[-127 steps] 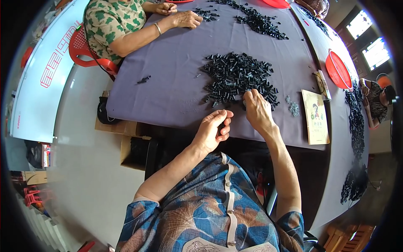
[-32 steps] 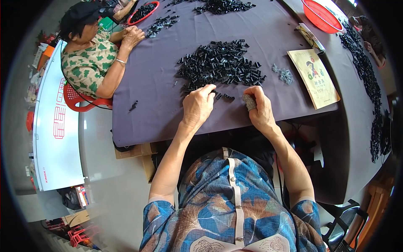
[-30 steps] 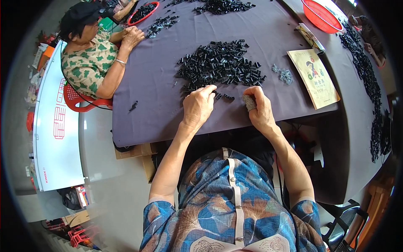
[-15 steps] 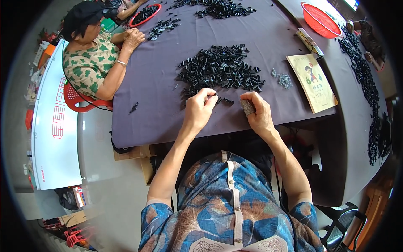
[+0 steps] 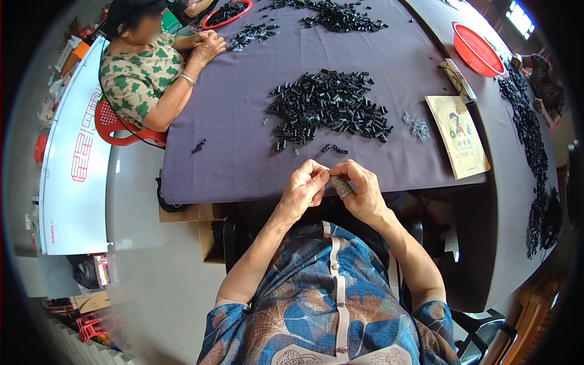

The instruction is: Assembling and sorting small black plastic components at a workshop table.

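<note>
My left hand (image 5: 303, 192) and my right hand (image 5: 363, 193) meet at the table's front edge, fingertips pressed together in a pinch. What they hold between them is too small and covered to make out. A grey, textured finger cover (image 5: 342, 188) sits on a finger of my right hand. Beyond my hands lies a large pile of small black cylindrical parts (image 5: 331, 106). Some loose black parts (image 5: 339, 150) lie apart from it, close to my fingers. Right of the pile is a little heap of small clear pieces (image 5: 417, 127).
A yellow booklet (image 5: 457, 137) lies on the purple-grey tablecloth (image 5: 219, 131) at right. Another person (image 5: 143, 79) sits at the left beside a smaller heap of parts (image 5: 252, 35). A red basket (image 5: 476, 50) stands far right, near a long strip of black parts (image 5: 528, 134).
Both hands have drawn back toward me from the near side of the pile and come together, fingertip to fingertip. The view has shifted slightly.
</note>
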Tool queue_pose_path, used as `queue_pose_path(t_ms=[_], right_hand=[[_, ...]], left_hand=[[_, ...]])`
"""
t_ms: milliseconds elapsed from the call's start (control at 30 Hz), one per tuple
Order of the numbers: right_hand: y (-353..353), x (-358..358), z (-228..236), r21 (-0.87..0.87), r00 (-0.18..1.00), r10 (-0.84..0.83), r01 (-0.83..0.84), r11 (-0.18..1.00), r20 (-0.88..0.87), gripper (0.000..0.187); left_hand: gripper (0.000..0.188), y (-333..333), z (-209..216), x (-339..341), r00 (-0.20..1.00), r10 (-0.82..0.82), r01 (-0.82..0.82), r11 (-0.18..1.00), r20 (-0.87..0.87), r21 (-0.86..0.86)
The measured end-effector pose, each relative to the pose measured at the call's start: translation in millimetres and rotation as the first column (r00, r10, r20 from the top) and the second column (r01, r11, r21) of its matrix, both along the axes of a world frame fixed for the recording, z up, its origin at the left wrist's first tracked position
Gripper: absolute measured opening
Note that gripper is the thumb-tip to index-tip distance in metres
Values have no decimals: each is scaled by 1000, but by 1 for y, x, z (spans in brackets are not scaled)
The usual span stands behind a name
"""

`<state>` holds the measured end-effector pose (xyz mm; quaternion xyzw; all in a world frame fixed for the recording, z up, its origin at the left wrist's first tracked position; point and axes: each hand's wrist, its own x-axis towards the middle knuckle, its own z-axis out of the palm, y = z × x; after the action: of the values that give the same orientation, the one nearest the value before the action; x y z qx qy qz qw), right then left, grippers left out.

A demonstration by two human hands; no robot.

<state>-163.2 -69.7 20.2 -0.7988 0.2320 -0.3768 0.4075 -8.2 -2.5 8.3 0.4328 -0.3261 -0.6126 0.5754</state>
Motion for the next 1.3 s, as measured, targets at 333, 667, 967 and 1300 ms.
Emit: queue_pose_path(t_ms=[333, 667, 967, 1300], right_hand=[[2, 2, 5, 118, 1000, 21, -19, 993, -9, 33], [3, 3, 6, -29, 999, 29, -30, 999, -47, 40], [4, 2, 2, -49, 999, 33, -34, 998, -38, 41], [2, 5, -3, 29, 1000, 22, -22, 999, -12, 31]], left_hand=[[13, 2, 4, -1, 975, 119, -109, 992, -186, 63], [10, 1, 6, -9, 985, 172, -173, 984, 29, 29], [10, 2, 4, -10, 983, 175, -176, 984, 48, 9], [10, 5, 0, 1, 997, 64, -63, 997, -36, 37]])
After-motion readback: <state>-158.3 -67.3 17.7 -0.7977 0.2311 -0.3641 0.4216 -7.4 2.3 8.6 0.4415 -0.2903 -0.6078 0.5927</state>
